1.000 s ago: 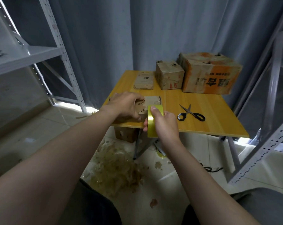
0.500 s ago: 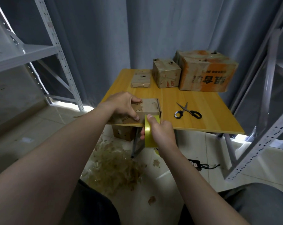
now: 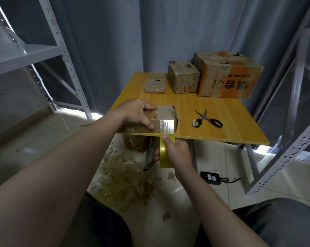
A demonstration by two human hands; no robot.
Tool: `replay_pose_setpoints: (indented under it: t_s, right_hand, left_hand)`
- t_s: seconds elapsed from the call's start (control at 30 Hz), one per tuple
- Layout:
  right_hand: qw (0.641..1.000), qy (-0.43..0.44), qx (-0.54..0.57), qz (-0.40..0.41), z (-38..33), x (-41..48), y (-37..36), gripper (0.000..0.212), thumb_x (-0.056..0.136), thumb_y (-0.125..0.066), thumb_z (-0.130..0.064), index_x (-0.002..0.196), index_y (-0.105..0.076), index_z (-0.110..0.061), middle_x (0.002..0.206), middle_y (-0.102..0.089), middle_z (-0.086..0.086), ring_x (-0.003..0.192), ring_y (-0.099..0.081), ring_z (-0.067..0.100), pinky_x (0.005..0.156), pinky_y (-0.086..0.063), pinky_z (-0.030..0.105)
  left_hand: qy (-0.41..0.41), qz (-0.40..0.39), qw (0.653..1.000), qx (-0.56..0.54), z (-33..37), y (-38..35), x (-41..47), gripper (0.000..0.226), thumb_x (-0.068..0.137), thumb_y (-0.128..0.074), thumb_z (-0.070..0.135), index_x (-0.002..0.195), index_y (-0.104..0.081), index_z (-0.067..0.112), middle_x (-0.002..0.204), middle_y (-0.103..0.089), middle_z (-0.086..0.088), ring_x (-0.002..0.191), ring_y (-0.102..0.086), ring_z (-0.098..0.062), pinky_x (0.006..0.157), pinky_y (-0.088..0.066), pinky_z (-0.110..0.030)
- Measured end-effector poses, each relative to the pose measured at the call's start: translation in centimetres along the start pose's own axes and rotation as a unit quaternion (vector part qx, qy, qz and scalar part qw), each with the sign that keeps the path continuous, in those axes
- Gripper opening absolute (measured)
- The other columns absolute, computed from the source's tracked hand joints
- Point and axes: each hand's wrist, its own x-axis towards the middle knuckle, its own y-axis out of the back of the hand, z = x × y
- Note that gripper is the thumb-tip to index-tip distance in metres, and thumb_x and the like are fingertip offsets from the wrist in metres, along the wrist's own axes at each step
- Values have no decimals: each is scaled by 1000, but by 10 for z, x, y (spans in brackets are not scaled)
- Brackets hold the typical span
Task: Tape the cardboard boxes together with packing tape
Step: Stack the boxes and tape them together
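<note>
**Yellow roll gripped below the table edge, strip stuck to the near box**

Yellow packing tape sits in the right hand, whose thumb lies along the outer face of the tape roll while the fingers curl round from behind. The roll is held on edge, just under the front lip of the table. Straight up from this grip, a glossy tape strip runs over the lip and lies flat on the front face of the cardboard box, reaching its top edge.

Just left of the strip, the left hand clasps the same box, with fingers bent over its top and the thumb pressed against its front face. The box rests at the near edge of the table, directly above the roll.

Right of the box and a little further from the hands lie black-handled scissors. Well beyond both grips, at the far edge, stand a flat carton, a medium carton and an orange-printed carton in a row.

Below the left hand another carton sits on the floor, partly hidden by the table. Nearer the person, under the forearms, lies a heap of crumpled tape. Down to the right of the roll is a black device with a cord.
</note>
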Motion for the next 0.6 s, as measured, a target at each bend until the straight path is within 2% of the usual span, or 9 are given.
replay_pose_setpoints:
  t_s: [0.1, 0.23, 0.37, 0.6]
  right_hand:
    - [1000, 17, -11, -12, 7, -5, 0, 33, 108, -50, -40, 101, -66, -11, 71, -77, 9, 60, -75, 20, 44, -48, 14]
    - [999, 20, -25, -17, 9, -7, 1, 32, 109, -48, -39, 107, -64, -11, 72, -78, 8, 57, -73, 11, 42, -44, 9]
    - [999, 18, -21, -18, 9, -8, 1, 34, 109, -48, -38, 112, -65, -9, 74, -78, 10, 58, -73, 10, 43, -44, 8]
    - [1000, 21, -19, -1, 11, -14, -3, 31, 109, -49, -37, 108, -64, -10, 74, -78, 10, 55, -71, 5, 42, -42, 7]
  left_hand:
    - [-20, -4, 1000, 10, -2, -1, -3, 120, 41, -76, 84, 151, -48, 43, 156, -45, 26, 142, -44, -12, 107, -42, -36]
    - [-32, -4, 999, 10, -3, -2, -5, 120, 42, -74, 84, 151, -50, 39, 157, -43, 27, 144, -41, -9, 114, -39, -40]
    - [-30, 3, 1000, 1, -4, -3, -8, 118, 43, -75, 82, 151, -50, 40, 157, -42, 29, 145, -40, -9, 118, -36, -44]
    - [-40, -22, 998, 35, -6, -6, -15, 101, 71, -80, 68, 159, -35, 43, 167, -26, 22, 152, -29, -18, 117, -33, -58]
